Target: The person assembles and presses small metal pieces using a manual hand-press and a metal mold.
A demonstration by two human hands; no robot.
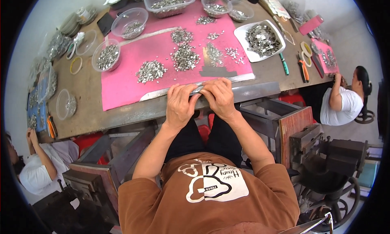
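Observation:
At the table's front edge, my left hand [180, 105] and my right hand [219, 97] meet with fingers bent and thumbs close together. Both pinch a small silvery metal piece [197, 89]; my fingers cover most of it. Just beyond them lies a pink mat [130, 92], its front edge bound with whitish tape. Loose piles of small metal parts sit on it: one pile [150, 71] to the left, a larger pile [185, 57] in the middle and a flatter pile [214, 55] to the right. A grey strip [218, 71] lies just past my right hand.
Clear tubs [106, 55] of metal parts stand left and far. A white tray [263, 41] of parts is at the right, near a green pen [283, 64] and orange-handled pliers [303, 67]. Co-workers sit at left [38, 169] and right [343, 100].

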